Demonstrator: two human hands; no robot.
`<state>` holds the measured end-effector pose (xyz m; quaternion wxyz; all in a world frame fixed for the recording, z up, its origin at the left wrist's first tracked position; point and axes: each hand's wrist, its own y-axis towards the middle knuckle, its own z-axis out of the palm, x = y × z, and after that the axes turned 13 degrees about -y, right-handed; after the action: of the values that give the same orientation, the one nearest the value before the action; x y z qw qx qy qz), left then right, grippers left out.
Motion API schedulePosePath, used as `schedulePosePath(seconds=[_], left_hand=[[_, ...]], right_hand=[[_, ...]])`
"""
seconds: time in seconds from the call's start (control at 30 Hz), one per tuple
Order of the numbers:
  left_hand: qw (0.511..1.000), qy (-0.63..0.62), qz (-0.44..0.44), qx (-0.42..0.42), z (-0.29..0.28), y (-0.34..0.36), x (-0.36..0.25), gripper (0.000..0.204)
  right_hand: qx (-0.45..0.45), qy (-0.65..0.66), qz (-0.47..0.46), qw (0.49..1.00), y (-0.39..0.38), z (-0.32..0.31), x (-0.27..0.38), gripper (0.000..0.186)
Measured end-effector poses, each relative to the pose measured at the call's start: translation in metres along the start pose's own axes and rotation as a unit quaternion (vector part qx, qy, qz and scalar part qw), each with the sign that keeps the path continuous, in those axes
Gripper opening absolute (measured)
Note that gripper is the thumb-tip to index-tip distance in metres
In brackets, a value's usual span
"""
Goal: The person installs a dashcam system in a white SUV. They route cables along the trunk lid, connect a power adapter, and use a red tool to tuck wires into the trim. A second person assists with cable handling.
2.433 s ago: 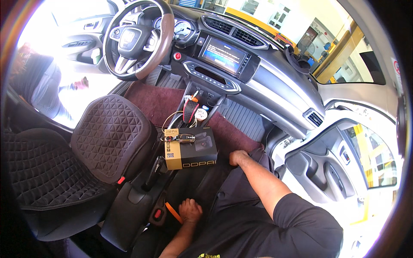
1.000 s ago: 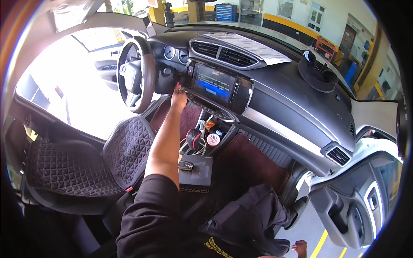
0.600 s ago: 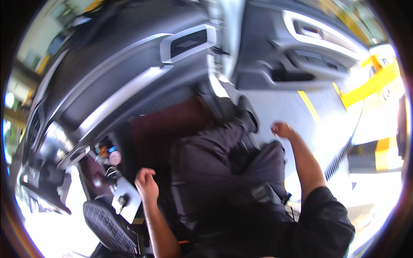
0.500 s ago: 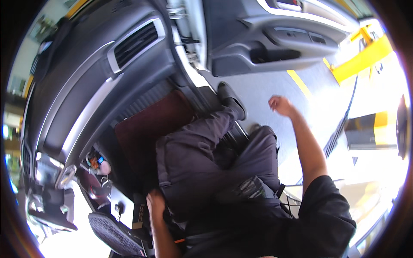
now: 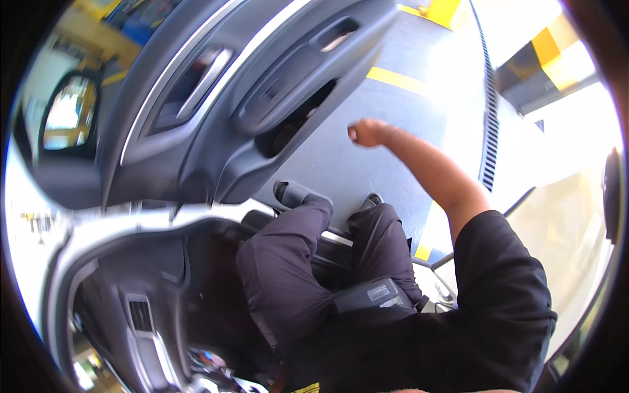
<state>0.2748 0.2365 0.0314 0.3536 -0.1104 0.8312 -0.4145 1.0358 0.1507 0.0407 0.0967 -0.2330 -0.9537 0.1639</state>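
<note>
My right hand is held out in the air over the grey floor, its fingers curled into a loose fist with nothing visible in them. Just left of it, and apart from it, stands the wide-open car door, dark grey with a silver trim strip, a pull handle and a storage pocket. My left hand is out of the picture. Both my feet are outside the sill, one dark shoe close to the door. A dark case with light mesh patches lies at my waist.
The dashboard with an air vent is at lower left, near small items in the console. Beyond the door is the side mirror. A floor grate, yellow floor lines and a yellow-and-black block lie to the right.
My view and body have turned right toward the door opening. Both feet now rest outside. The right hand stays raised, fingers more closed; the left hand has left the picture.
</note>
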Motion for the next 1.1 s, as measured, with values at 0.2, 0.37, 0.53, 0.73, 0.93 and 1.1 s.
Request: schedulePosePath(seconds=[0.2,0.37,0.53,0.73,0.93,1.1], left_hand=[[0.985,0.116,0.026,0.124,0.082,0.051,-0.138,0.021],[0.882,0.354,0.182,0.253,0.15,0.077,-0.281,0.022],[0.891,0.306,0.223,0.25,0.315,0.091,-0.485,0.026],[0.911,0.148,0.114,0.367,0.541,0.013,-0.683,0.021],[0.739,0.392,0.257,0.484,0.841,-0.065,-0.82,0.016],[0.506,0.525,0.464,0.503,1.094,-0.196,-0.904,0.029]], right_hand=[[0.174,0.117,0.175,0.962,-0.231,0.096,-0.125,0.032],[0.071,0.22,0.646,0.728,-0.493,0.096,-0.188,0.024],[-0.282,0.543,0.691,0.384,-0.549,0.101,-0.172,0.017],[0.084,0.421,0.525,0.735,-0.484,0.13,-0.099,0.036],[0.139,0.623,0.64,0.428,-0.471,0.133,-0.075,0.029],[-0.022,0.722,0.679,0.133,-0.472,0.088,-0.179,0.022]])
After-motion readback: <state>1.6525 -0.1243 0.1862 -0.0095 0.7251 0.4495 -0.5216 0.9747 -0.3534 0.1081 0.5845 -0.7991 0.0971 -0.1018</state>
